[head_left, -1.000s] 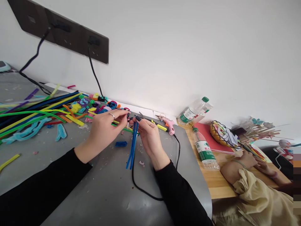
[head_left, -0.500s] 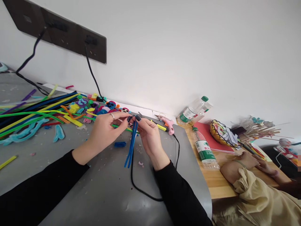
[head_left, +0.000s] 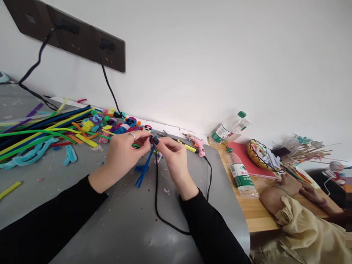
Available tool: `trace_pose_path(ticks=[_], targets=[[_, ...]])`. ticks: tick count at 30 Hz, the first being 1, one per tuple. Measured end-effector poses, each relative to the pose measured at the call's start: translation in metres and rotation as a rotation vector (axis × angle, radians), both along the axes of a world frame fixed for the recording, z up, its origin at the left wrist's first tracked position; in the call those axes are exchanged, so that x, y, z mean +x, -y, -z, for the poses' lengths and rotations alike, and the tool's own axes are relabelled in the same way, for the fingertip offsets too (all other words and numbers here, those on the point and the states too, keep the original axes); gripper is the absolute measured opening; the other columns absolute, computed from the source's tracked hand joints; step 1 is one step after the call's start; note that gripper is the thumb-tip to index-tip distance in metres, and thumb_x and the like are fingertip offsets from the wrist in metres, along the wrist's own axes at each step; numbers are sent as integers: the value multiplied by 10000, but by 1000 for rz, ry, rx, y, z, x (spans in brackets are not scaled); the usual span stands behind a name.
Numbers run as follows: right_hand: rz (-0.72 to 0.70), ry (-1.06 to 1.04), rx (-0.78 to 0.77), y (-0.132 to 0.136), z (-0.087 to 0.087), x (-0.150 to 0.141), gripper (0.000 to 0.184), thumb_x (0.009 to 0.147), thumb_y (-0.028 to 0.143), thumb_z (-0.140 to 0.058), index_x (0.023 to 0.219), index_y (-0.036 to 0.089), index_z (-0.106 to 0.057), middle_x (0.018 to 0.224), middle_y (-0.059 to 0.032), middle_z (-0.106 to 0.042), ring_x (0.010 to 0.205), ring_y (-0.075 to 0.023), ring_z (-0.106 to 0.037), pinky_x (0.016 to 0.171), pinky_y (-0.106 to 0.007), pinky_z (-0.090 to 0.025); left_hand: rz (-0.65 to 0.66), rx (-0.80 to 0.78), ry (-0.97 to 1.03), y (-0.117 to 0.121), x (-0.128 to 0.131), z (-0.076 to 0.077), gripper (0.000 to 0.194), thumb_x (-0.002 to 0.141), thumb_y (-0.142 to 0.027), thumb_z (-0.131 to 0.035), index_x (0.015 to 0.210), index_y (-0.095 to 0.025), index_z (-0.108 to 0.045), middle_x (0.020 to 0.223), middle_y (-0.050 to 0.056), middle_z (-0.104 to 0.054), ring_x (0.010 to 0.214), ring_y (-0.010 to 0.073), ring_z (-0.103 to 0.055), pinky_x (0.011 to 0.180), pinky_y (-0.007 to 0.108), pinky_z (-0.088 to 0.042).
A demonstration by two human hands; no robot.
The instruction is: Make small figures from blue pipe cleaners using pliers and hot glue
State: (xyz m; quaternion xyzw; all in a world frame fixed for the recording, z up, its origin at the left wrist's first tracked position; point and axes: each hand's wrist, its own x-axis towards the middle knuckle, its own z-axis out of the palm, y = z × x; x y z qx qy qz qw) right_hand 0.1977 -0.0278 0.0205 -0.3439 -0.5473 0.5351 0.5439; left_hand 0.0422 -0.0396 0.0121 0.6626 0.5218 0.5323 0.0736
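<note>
My left hand and my right hand meet over the grey table, fingertips pinched together on the top end of a folded blue pipe cleaner. Its loose ends hang down and to the left, just above the table. A ring shows on my left hand. Both sleeves are black. A short blue piece lies on the table under the hanging ends.
A heap of coloured pipe cleaners and small craft pieces lies at the left. A pink glue gun with its black cord sits behind my hands. Two water bottles stand on the wooden table, where another person's arm rests.
The blue pipe cleaner's hanging ends have swung to the left, and my fingertips have closed tighter together on its top end.
</note>
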Motion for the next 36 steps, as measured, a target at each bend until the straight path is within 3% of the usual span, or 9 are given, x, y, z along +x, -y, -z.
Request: trace_pose_path(ticks=[4, 8, 14, 19, 28, 36], targets=[[52, 55, 61, 3, 1, -5, 182, 774, 409, -823, 746, 230, -814, 775, -12, -751, 777, -173, -645, 767, -311, -523, -85, 86, -58, -2, 2, 6, 205, 880, -312, -583, 887, -232, -772, 758, 36, -809, 665, 247, -772, 675, 337, -611], [77, 41, 71, 3, 5, -7, 127, 777, 351, -807, 743, 229, -813, 791, -11, -758, 776, -167, -643, 758, -305, -514, -85, 102, -40, -2, 2, 5, 209, 882, -299, -576, 854, -233, -772, 690, 19, -787, 614, 236, -758, 610, 316, -583], [-30, -155, -164, -3, 6, -3, 190, 727, 421, -848, 798, 245, -835, 804, -7, -787, 799, -190, -692, 845, -343, -546, -66, 75, 44, 0, 2, 2, 232, 879, -299, -594, 923, -197, -797, 809, 36, -822, 646, 213, -768, 641, 288, -605], [-91, -213, -234, -5, 4, 1, 227, 705, 444, -864, 811, 244, -838, 856, -24, -809, 847, -205, -727, 867, -340, -542, -7, 19, 120, -1, 3, 4, 240, 868, -286, -608, 968, -189, -804, 840, 34, -826, 652, 192, -762, 656, 272, -615], [-52, -226, -200, -4, 7, 0, 182, 706, 393, -867, 814, 247, -848, 831, -2, -796, 797, -168, -682, 842, -308, -531, 10, -35, 147, 2, 2, 4, 272, 875, -324, -605, 986, -175, -804, 854, 51, -821, 675, 208, -763, 680, 300, -614], [-20, -198, -156, 0, 6, -3, 166, 721, 394, -857, 824, 263, -849, 851, -4, -795, 847, -201, -691, 890, -363, -534, 47, -34, 194, 1, 4, 1, 237, 866, -307, -621, 957, -180, -799, 884, 39, -821, 638, 179, -743, 659, 280, -624]])
